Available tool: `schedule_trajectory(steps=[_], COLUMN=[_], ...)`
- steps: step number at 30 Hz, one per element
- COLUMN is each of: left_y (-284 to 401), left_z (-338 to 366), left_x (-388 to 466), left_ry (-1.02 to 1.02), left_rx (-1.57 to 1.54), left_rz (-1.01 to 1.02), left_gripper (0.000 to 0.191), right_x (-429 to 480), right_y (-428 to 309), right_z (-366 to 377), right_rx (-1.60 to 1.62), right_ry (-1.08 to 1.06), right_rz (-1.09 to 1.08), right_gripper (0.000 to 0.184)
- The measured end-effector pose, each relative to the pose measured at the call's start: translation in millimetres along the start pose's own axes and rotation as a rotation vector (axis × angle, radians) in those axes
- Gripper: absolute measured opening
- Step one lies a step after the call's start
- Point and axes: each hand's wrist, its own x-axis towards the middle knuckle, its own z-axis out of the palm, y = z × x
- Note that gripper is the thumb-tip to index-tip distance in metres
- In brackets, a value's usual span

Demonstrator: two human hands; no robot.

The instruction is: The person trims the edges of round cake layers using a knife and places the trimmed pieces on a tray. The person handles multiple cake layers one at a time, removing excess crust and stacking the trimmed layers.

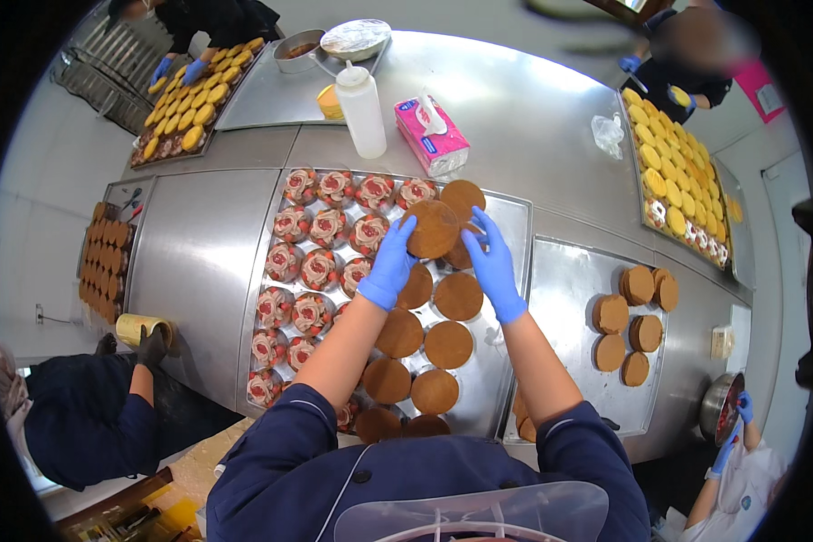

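My left hand (393,263), in a blue glove, holds a round brown cake layer (432,230) by its left edge, above the far part of a metal tray (494,379). Fingers spread, my right hand (493,261) is at the right of that layer; whether it touches a brown round just behind is unclear. On the tray's left stand rows of clear cups with piped brown cream and red fruit pieces (319,269). Brown cake rounds (448,344) top the cups on its right side. My forearms hide part of the tray.
Stacked brown cake rounds (610,314) lie on a second tray (562,271) at right. Beyond are a squeeze bottle (361,112), a tissue pack (432,139) and a plastic bag (608,135). Co-workers stand around the tables, one at left with a yellow container (135,330), one with a metal bowl (718,406).
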Motion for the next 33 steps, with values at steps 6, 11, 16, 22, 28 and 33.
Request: schedule_trajectory(steps=[6,11,16,22,28,33], left_y=[19.9,32.9,40.4,38.4,0.1,-12.9], left_z=[-40.3,-54.1,-46.3,-25.7,-22.3,-25.5], left_x=[84.3,113.2,95.5,99.7,115.4,113.7], left_ry=[0.173,0.353,0.316,0.189,-0.057,-0.007], left_rx=[0.417,0.988,1.615,1.824,1.958,2.058], left_rz=[0.307,0.285,0.58,0.77,0.68,0.631], left_gripper=[0.035,0.03,0.024,0.04,0.078,0.085], right_x=[104.2,146.0,132.1,131.4,97.5,-19.3], right_y=[69.5,95.5,88.6,83.3,76.1,71.2], right_z=[61.4,72.4,64.7,78.0,41.2,-69.4], right_rx=[0.016,-0.293,-0.476,-0.502,-0.205,0.059], right_ry=[0.0,0.079,0.055,0.024,0.01,0.068], right_rz=[0.115,0.084,0.064,-0.033,-0.092,0.151], right_gripper=[0.042,0.032,0.022,0.028,0.031,0.026])
